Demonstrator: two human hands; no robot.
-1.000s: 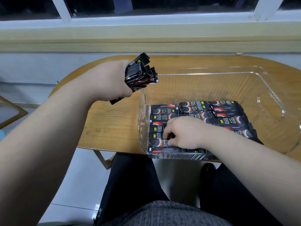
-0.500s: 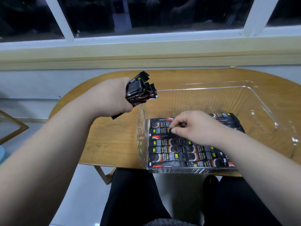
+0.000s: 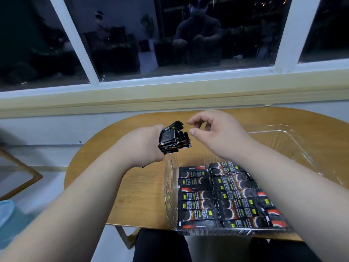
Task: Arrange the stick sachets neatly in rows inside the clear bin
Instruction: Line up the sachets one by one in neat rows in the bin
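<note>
Many black stick sachets (image 3: pixel 197 196), lettering blurred

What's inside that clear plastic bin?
The clear bin holds black stick sachets lying flat in rows at its near left end. Its far end looks bare. The right forearm covers whatever lies beneath it.

black-red sachets (image 3: pixel 198 195), clear bin (image 3: pixel 170 178)

glossy sachets (image 3: pixel 198 205), clear plastic bin (image 3: pixel 283 140) (wood-grain table (image 3: pixel 139 195))
</note>
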